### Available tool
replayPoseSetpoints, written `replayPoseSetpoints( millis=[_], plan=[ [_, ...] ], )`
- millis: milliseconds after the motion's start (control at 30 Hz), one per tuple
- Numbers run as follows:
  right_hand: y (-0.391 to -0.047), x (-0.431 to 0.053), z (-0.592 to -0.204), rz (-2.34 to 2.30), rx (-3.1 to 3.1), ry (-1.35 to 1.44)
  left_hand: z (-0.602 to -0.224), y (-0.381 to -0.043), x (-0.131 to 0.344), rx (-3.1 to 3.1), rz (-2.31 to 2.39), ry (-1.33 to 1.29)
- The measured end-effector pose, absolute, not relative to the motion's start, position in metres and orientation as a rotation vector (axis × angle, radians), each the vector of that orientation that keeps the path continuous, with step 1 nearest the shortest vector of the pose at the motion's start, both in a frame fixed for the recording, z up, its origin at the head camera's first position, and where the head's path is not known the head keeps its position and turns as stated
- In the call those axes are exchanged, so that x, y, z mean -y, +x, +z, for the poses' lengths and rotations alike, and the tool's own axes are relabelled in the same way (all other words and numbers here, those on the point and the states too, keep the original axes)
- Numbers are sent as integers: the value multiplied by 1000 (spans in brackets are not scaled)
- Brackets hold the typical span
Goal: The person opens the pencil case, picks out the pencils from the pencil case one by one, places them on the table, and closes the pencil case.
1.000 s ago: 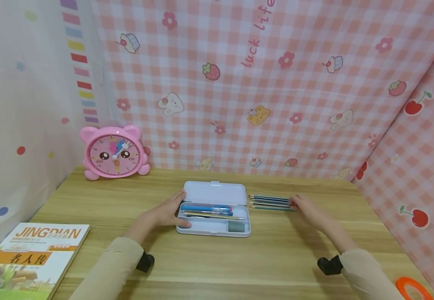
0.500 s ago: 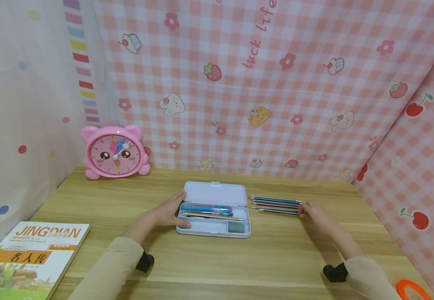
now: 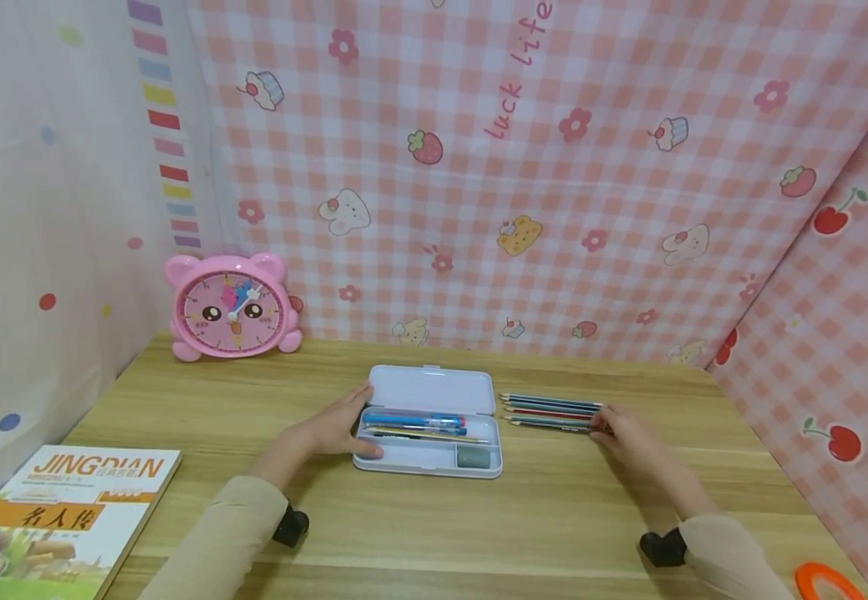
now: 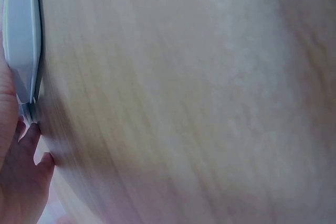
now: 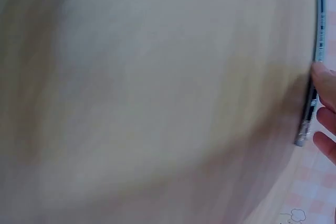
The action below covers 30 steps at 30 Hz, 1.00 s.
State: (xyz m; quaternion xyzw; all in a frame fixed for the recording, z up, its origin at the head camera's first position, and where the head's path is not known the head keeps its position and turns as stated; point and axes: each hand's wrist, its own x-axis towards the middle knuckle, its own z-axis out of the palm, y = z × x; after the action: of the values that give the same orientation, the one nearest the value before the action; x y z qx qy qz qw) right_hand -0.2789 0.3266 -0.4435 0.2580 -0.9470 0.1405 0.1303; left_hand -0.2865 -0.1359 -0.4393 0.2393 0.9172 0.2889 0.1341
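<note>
A white pencil case [image 3: 429, 388] lies with its lid folded back. Inside are blue pens [image 3: 414, 419], a yellow pencil [image 3: 434, 435] and a grey-green eraser [image 3: 473, 456] in the small front compartment. At the case's left end rests my left hand [image 3: 326, 429], thumb on the front corner and fingers spread towards the lid. Several pencils [image 3: 549, 408] lie side by side to the right of the case, points to the left. My right hand [image 3: 621, 433] pinches the nearest pencil [image 5: 321, 30] near its blunt end; the right wrist view shows thumb and fingers there.
A pink clock [image 3: 231, 308] stands at the back left against the cloth wall. The book [image 3: 66, 517] lies at the front left of the wooden table [image 3: 434, 533]. An orange ring-shaped object [image 3: 824, 581] is partly visible at the front right.
My right hand has moved right along the pencils, then slightly back left. The nearest pencil has shifted left within the row over the last half second. The left hand stays at the case.
</note>
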Motion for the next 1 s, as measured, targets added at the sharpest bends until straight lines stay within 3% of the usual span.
replayPoseSetpoints(
  millis=[233,700,1000],
  plan=[
    [-283,-301,-427,694,2905,534,-440,-286,137,-2655,851,706],
    [-291,-195,-414,811,2904,1057,-437,-285,136,-2666,847,718],
    [-297,-165,-417,664,2981,1227,-439,-286,136,-2661,855,712]
  ],
)
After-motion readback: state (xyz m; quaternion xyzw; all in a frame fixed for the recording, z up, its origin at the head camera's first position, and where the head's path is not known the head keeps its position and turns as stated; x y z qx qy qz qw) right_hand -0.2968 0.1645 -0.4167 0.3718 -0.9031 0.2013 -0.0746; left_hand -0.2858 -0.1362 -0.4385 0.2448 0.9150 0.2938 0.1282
